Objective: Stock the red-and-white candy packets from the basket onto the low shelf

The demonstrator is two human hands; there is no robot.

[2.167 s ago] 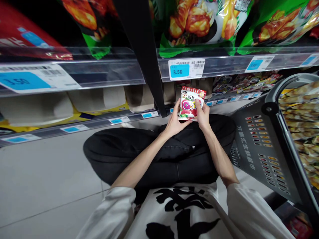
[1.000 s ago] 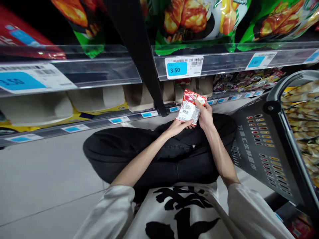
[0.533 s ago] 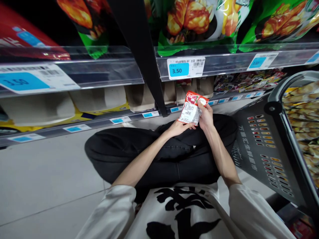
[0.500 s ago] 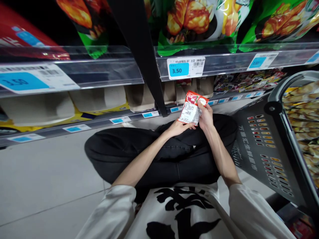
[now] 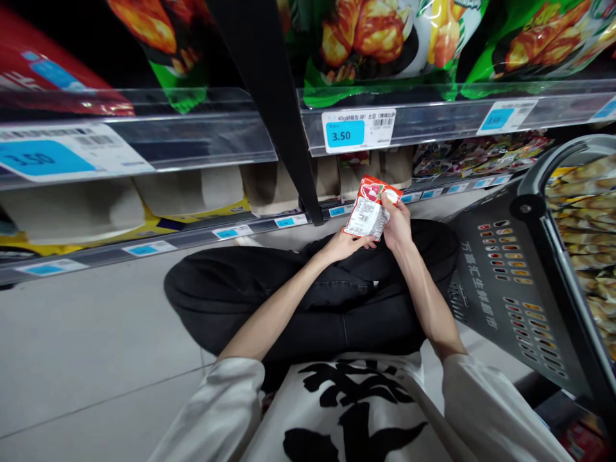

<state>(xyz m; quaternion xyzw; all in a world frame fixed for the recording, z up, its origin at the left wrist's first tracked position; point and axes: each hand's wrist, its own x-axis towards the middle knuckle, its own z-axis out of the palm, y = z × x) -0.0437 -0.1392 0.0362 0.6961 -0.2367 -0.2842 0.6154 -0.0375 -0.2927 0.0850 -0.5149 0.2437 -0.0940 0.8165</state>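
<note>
In the head view, the small bag (image 5: 368,215) is just right of the middle of the frame, above the crossed legs (image 5: 298,289). It is red at the top, with a round pink picture, and white below. The white part has lots of tiny writing and a barcode, too small to read. The left hand (image 5: 344,247) pinches the bottom of the small bag, thumb on top. The right hand (image 5: 398,226) grips its right side, with the thumb on the red part.

At the top, green bags (image 5: 380,38) with pictures of food sit on a shelf (image 5: 423,125). A red bag (image 5: 43,70) is in the upper left. The tag (image 5: 359,131) under the green bags says 3.50 in a blue box, with "40g好丽友" in small print and a barcode. The left tag (image 5: 52,155) says 3.50 too, but it is blurry. Lower down are pale boxes (image 5: 77,208) with yellow fronts, and shiny little packs (image 5: 481,154) to the right. The blue tags (image 5: 147,248) under them are too small to read.

On the right is a gray basket (image 5: 505,269) full of packs (image 5: 587,224). White writing on its side ends in "生鲜超市". The white shirt (image 5: 351,366) at the bottom has big black marks.
</note>
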